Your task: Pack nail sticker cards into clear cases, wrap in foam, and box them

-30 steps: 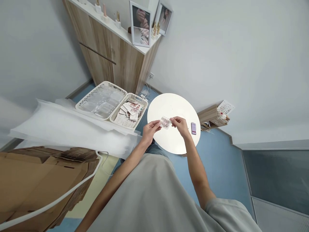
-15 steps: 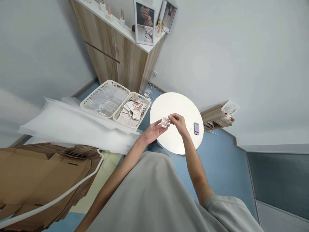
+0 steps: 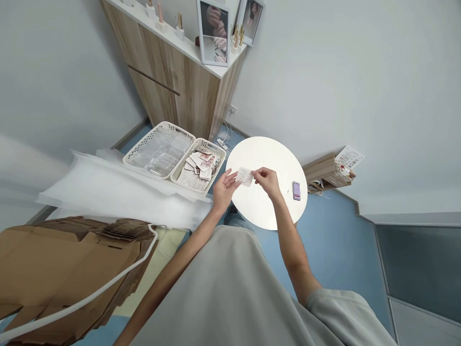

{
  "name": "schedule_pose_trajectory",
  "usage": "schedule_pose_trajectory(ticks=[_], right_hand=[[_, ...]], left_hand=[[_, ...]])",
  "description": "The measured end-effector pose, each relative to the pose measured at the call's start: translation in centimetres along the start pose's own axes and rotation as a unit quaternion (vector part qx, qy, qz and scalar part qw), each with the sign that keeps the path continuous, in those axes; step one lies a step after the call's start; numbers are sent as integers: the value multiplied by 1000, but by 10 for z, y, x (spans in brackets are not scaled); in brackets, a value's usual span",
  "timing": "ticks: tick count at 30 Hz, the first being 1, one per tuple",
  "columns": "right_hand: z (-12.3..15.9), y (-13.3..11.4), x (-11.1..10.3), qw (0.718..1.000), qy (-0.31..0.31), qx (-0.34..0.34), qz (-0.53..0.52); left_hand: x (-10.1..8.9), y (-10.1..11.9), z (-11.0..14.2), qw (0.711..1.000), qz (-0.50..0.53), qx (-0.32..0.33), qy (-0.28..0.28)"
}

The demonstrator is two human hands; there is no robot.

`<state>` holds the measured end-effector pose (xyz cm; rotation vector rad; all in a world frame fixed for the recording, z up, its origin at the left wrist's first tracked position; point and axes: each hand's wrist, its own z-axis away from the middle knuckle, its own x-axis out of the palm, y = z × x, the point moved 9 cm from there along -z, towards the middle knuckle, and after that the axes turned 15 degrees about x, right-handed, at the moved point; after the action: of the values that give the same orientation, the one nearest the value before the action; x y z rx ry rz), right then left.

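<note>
A small white card (image 3: 244, 177) with faint printed lines is held over the round white table (image 3: 264, 211), between my two hands. My right hand (image 3: 267, 181) pinches its right edge with thumb and forefinger. At the card's left edge is my left hand (image 3: 224, 190), its fingers reaching along the edge and lower corner and gripping it lightly. To the left, a white basket (image 3: 174, 177) holds a heap of similar cards, some with reddish patterns. A phone-like purple item (image 3: 296, 191) lies on the table's right side.
A larger white basket (image 3: 128, 156) holds clear plastic pieces. White foam sheets (image 3: 118, 187) and flattened cardboard boxes (image 3: 65, 269) lie at the left. A wooden cabinet (image 3: 173, 77) with framed pictures stands behind, and a small wooden shelf (image 3: 320, 168) is at the right.
The card has turned from its shiny patterned face to a pale printed face. My left hand has shifted back to the card's left edge; my right hand still pinches the right edge.
</note>
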<state>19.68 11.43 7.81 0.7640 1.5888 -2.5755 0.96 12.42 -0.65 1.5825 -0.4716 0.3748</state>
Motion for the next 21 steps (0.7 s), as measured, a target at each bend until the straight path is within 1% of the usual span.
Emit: schedule_pose_trajectory(ticks=[3,6,10,12,16,21], right_hand=[[0,0,-4,1000,-12,1,-17],[4,-4,-6,999,-21,-18,-32],[8,-3,-1,997,-35,-20,-59],[10,-1,3,996,-40,-12,-74],[18,2,7,994,-40,-9,-98],[30,8,10,994,-30,-13,-109]], left_hand=[[-6,-1,-5,1000,10,-20,10],[-7,-6,-7,999,16,-36,9],[-6,-15,-7,998,25,-60,1],[-9,-17,-8,998,-3,-60,-2],[-14,-10,-12,997,-66,-42,-3],[-11,-4,-13,998,-49,-49,-5]])
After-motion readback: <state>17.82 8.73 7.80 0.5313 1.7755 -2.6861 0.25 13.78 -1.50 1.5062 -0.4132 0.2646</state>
